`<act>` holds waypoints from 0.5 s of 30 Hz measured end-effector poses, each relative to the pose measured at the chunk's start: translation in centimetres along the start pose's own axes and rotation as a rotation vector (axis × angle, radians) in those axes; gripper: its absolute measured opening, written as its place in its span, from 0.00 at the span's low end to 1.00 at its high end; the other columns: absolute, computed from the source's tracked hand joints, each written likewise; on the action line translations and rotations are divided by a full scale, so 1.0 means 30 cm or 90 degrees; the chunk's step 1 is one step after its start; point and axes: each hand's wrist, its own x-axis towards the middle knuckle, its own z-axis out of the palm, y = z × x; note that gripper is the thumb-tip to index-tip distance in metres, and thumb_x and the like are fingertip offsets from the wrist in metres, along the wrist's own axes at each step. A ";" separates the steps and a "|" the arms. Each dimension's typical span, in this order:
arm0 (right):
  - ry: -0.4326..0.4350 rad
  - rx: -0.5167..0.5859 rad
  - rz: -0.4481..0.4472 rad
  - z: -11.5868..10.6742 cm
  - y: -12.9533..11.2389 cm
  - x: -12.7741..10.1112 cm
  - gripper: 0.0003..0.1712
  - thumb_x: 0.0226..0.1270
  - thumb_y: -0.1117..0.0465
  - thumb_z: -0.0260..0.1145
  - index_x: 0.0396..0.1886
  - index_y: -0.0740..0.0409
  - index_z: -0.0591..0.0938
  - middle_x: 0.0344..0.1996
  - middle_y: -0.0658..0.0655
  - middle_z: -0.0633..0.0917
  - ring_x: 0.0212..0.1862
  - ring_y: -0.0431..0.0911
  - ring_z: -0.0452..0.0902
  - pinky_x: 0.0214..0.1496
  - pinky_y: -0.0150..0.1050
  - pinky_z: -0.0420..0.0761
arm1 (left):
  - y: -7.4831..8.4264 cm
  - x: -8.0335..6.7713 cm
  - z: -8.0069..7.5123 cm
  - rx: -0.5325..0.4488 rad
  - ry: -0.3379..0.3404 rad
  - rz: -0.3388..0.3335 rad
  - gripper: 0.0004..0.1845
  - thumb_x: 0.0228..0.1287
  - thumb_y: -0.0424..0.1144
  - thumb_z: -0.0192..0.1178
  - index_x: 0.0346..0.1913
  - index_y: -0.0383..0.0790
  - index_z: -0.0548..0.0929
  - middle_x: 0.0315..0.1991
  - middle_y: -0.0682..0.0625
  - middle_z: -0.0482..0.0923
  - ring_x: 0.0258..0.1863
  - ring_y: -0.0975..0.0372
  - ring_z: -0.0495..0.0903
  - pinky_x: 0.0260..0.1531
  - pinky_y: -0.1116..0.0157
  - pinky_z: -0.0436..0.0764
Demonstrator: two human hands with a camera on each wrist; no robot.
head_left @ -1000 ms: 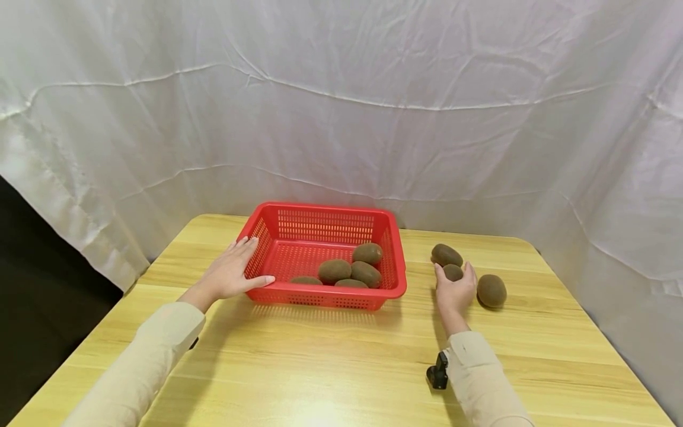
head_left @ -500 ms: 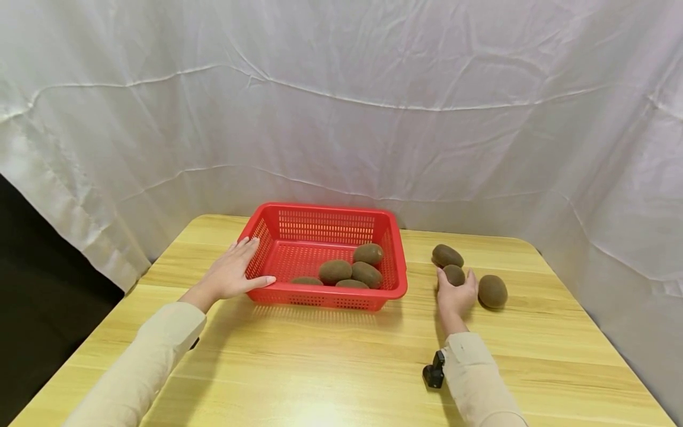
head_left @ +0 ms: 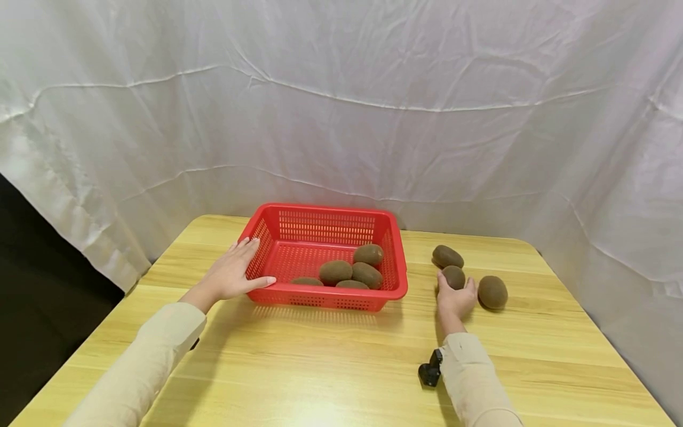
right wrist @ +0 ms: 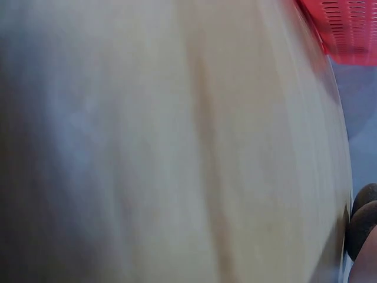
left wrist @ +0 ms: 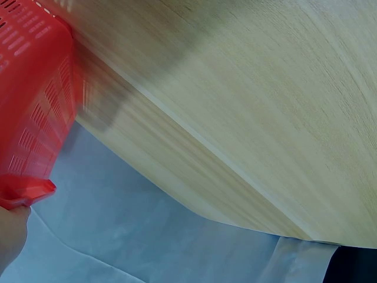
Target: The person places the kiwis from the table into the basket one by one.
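Note:
A red plastic basket [head_left: 331, 295] stands on the wooden table [head_left: 341, 356] with several brown kiwis [head_left: 335, 271] inside. Three more kiwis lie on the table to its right. My right hand [head_left: 456, 292] curls round the middle kiwi [head_left: 453, 275], with the far kiwi [head_left: 447, 256] behind it and another kiwi [head_left: 492, 292] to its right. My left hand [head_left: 235, 273] rests flat against the basket's left wall, fingers straight, thumb along the front rim. The left wrist view shows that basket wall [left wrist: 35, 118] close up. The right wrist view is blurred, with kiwis [right wrist: 362, 227] at its edge.
A white cloth backdrop [head_left: 341, 118] hangs behind and around the table. The table's left edge drops off to a dark area [head_left: 42, 284]. A small black camera mount [head_left: 428, 373] sits under my right wrist.
My right hand has closed more tightly on the middle kiwi and drawn slightly back toward me. The left hand and basket have stayed put.

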 end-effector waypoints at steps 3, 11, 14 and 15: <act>-0.002 -0.002 0.006 0.002 0.002 0.002 0.45 0.53 0.57 0.70 0.66 0.71 0.62 0.66 0.71 0.63 0.70 0.60 0.55 0.75 0.43 0.53 | 0.000 0.000 0.000 0.001 -0.003 -0.002 0.53 0.56 0.65 0.53 0.70 0.27 0.51 0.71 0.35 0.51 0.72 0.43 0.47 0.71 0.47 0.46; -0.021 -0.013 0.022 0.001 0.000 0.004 0.44 0.54 0.59 0.69 0.67 0.70 0.60 0.66 0.71 0.63 0.70 0.60 0.56 0.74 0.44 0.53 | -0.001 0.002 0.003 0.000 -0.002 -0.001 0.53 0.56 0.65 0.53 0.70 0.27 0.51 0.71 0.35 0.50 0.72 0.43 0.47 0.71 0.47 0.47; -0.027 -0.022 0.020 0.002 0.001 0.003 0.44 0.54 0.60 0.68 0.67 0.71 0.60 0.65 0.72 0.64 0.69 0.61 0.57 0.73 0.46 0.55 | -0.001 0.001 0.002 -0.001 -0.001 0.000 0.53 0.56 0.65 0.53 0.70 0.27 0.51 0.71 0.35 0.50 0.72 0.43 0.47 0.71 0.47 0.46; -0.029 -0.028 0.018 0.002 0.001 0.003 0.43 0.54 0.61 0.68 0.67 0.71 0.60 0.65 0.73 0.65 0.68 0.62 0.58 0.73 0.46 0.56 | -0.001 0.001 0.002 -0.001 -0.001 0.000 0.53 0.56 0.65 0.53 0.70 0.27 0.51 0.72 0.35 0.50 0.72 0.43 0.47 0.71 0.47 0.46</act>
